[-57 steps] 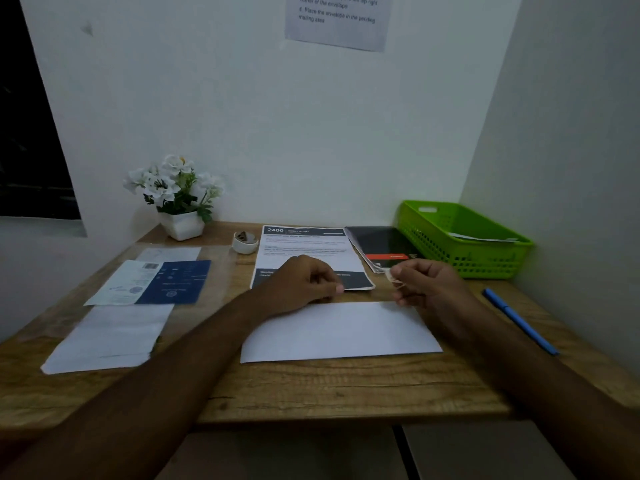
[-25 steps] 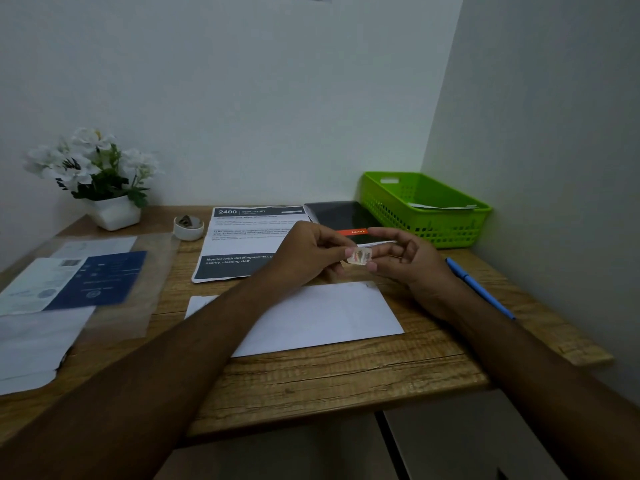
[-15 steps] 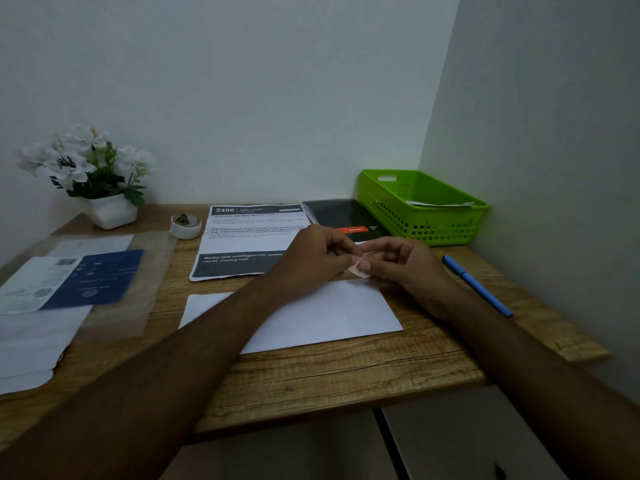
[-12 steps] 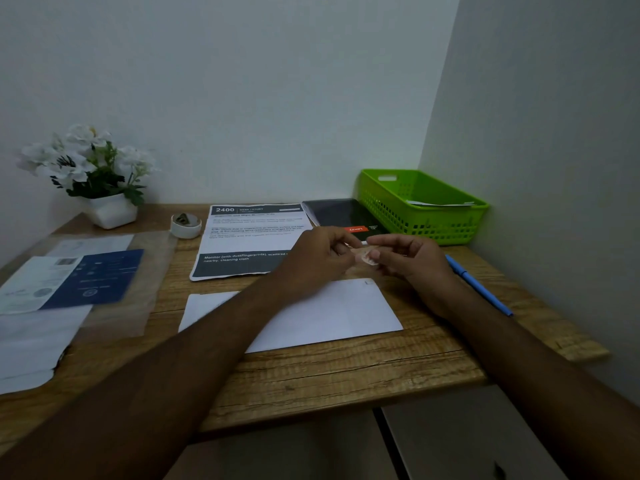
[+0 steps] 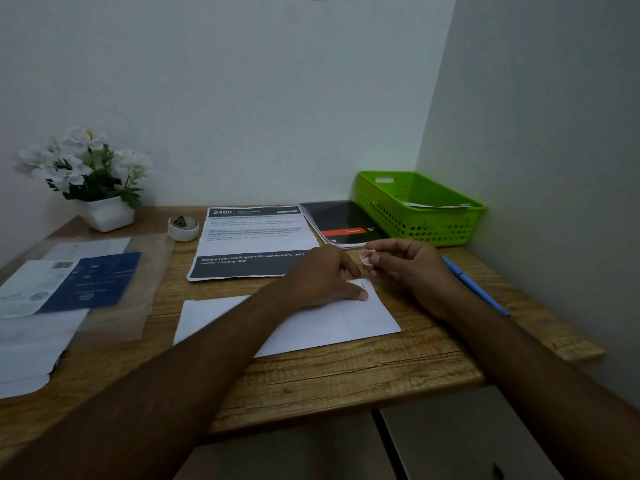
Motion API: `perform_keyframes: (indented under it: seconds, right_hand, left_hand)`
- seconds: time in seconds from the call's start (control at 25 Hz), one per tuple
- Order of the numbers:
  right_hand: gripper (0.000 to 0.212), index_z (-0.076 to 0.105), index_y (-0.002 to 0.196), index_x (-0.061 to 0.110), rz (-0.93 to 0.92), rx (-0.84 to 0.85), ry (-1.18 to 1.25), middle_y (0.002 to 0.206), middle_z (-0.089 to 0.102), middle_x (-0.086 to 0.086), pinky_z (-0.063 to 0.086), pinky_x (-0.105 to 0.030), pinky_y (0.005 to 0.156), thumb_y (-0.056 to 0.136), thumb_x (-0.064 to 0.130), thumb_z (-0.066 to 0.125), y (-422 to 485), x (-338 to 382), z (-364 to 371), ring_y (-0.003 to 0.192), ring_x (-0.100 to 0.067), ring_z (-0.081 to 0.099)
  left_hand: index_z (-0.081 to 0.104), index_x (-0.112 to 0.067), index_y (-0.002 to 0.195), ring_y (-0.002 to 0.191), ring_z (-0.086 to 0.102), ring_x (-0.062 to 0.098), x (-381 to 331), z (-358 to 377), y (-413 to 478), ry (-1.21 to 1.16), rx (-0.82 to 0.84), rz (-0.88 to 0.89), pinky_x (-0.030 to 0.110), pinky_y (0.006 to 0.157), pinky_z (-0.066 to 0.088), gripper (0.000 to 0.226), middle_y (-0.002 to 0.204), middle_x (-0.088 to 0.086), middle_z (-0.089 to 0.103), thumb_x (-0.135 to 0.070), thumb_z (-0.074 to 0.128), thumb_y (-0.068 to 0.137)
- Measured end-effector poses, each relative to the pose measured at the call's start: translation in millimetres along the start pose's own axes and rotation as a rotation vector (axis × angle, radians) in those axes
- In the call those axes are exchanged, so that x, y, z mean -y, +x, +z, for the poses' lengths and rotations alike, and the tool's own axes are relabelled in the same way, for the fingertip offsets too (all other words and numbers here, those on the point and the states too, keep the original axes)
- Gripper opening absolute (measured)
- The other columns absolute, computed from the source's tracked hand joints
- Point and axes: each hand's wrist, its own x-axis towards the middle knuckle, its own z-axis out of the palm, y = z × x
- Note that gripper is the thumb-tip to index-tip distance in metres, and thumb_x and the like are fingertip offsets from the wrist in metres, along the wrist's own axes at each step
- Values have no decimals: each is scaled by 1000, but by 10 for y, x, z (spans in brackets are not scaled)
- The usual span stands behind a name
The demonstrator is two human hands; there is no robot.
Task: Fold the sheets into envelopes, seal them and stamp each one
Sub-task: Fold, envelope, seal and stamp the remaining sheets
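Stamping step: a stamp poised over the envelope's far right corner.

The white envelope (image 5: pixel 332 320) lies flat on the tabletop (image 5: pixel 346 372), folded and seemingly sealed. The left hand (image 5: pixel 322 278) rests on it, thumb flat and fingers loosely bent, gripping nothing I can make out. The right hand (image 5: pixel 405 265) pinches a small stamp (image 5: pixel 367 257) between thumb and fingertips, just above that corner. Next, I judge, it must be lowered square into the corner and pressed down.

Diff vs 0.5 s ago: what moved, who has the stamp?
The left hand let go of the stamp and dropped onto the envelope, resting near its far right corner. The right hand now pinches the stamp alone. Envelope, pen and basket stayed put.
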Motion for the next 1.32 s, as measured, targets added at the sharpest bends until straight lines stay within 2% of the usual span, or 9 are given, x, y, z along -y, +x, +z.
perform_keyframes:
  seconds: [0.16, 0.32, 0.44, 0.56, 0.68, 0.96, 1.12, 1.32]
  right_hand:
    - [13, 71, 96, 4, 3, -5, 38, 85, 74, -10, 58, -23, 66, 84, 4, 66, -16, 22, -1, 74, -16, 70]
    - [10, 70, 94, 4, 5, 1, 27, 77, 71, -9, 56, -23, 60, 84, 6, 68, -29, 34, -13, 66, -16, 66]
    - [8, 70, 91, 4, 30, 40, -20, 70, 68, -7, 52, -21, 56, 84, 8, 69, -44, 35, -7, 60, -14, 60]
    - [12, 71, 93, 1, 33, 60, -97, 69, 65, -10, 49, -20, 53, 83, 7, 70, -62, 27, 8, 56, -12, 56]
    - [20, 71, 98, -4, 18, 62, -172, 69, 65, -12, 49, -19, 53, 82, 8, 72, -74, 26, 16, 57, -12, 56]
    - [14, 73, 88, 2, -9, 7, -163, 62, 67, -9, 47, -21, 49, 77, 7, 77, -66, 22, 44, 53, -15, 54]
    - [11, 73, 85, 5, -9, -5, -162, 70, 69, -14, 48, -20, 48, 75, 5, 78, -64, 25, 53, 53, -15, 55]
    - [11, 73, 84, 5, -10, -16, -186, 74, 67, -20, 47, -20, 48, 75, 6, 79, -54, 17, 57, 50, -12, 53]
  left_hand:
    - [74, -18, 97, 70, 54, 6, 2, -7, -8, -57, 7, -25, 23, 60, 41, 32, 74, -11, 58, -36, 80, 70]
    - [72, -17, 80, 62, 52, 3, 28, -23, 8, -159, -51, -65, 20, 56, 38, 14, 66, -11, 58, -25, 79, 72]
    - [73, -11, 83, 65, 60, 9, 64, -51, 16, -235, -113, -71, 22, 60, 45, 15, 71, -3, 67, -20, 79, 73]
    - [73, -11, 89, 63, 60, 8, 71, -70, -3, -304, -153, -71, 18, 57, 44, 14, 73, 3, 71, -16, 76, 76]
    - [74, -9, 92, 65, 61, 9, 64, -63, -6, -328, -176, -56, 22, 61, 45, 15, 77, 8, 73, -16, 75, 78]
    - [75, -11, 91, 77, 69, 20, 54, -52, -5, -361, -182, -43, 30, 68, 51, 13, 78, 8, 74, -17, 73, 79]
    - [76, -12, 92, 78, 68, 19, 30, -68, -22, -335, -186, -34, 27, 67, 51, 13, 81, 8, 74, -11, 70, 81]
    - [76, -15, 93, 83, 68, 23, 21, -82, -34, -309, -184, -8, 37, 75, 54, 17, 83, 7, 74, -8, 66, 82]
